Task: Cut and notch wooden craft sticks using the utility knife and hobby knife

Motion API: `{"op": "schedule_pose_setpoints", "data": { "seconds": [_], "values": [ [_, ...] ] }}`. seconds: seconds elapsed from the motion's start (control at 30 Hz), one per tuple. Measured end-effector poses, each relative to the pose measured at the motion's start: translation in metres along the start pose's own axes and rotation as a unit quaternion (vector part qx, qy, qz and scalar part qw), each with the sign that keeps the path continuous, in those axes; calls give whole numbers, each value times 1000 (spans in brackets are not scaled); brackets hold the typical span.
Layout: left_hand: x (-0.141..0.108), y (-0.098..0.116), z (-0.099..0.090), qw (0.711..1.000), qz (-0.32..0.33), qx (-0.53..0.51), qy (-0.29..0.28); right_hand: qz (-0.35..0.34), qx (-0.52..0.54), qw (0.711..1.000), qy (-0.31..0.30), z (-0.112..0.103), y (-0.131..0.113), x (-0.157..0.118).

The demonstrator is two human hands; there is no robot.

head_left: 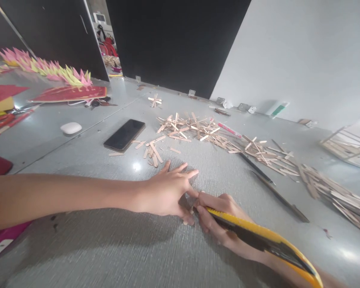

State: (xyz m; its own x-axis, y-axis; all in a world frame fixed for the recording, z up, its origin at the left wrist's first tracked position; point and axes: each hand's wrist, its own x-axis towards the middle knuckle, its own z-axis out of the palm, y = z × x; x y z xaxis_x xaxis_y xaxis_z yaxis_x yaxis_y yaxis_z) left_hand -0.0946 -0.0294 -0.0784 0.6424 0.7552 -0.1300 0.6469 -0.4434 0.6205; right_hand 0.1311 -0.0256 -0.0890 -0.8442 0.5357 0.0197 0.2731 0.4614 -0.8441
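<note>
My left hand (163,192) reaches across the tabletop from the left. Its three outer fingers are spread, while the thumb and forefinger hold down a small pale wooden craft stick (185,223), mostly hidden under them. A yellow and black utility knife (252,230) lies in my right hand (225,224), whose fingers are wrapped round its front end. The knife's tip meets the left thumb and forefinger; its blade is too hidden to make out. Beyond my left fingertips are a few short cut sticks (153,154).
A pile of cut sticks (195,128) spreads behind my hands, with long strips (333,188) at right. A black phone (125,135), a white case (71,128), a pen (258,168) and a dark metal strip (282,198) lie around. Pink and yellow paper spikes (48,70) stand far left.
</note>
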Motion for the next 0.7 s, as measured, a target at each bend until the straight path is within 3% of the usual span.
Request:
{"op": "schedule_pose_setpoints", "data": {
  "seconds": [0.23,0.4,0.47,0.57,0.7],
  "values": [
    [-4,-4,0,1000,5,-3,21,34,-21,999,20,4,5,-6],
    [-20,2,-10,996,-45,-36,66,-11,-199,977,68,-6,2,-8],
    [-27,5,-9,996,-51,-42,68,-48,-301,951,61,-13,-1,-11],
    [-33,5,-3,994,-58,-64,60,-98,-450,886,53,-20,-5,-14],
    [-39,-4,3,992,-100,-58,49,-103,-570,812,71,-21,-1,-15]
  ]
}}
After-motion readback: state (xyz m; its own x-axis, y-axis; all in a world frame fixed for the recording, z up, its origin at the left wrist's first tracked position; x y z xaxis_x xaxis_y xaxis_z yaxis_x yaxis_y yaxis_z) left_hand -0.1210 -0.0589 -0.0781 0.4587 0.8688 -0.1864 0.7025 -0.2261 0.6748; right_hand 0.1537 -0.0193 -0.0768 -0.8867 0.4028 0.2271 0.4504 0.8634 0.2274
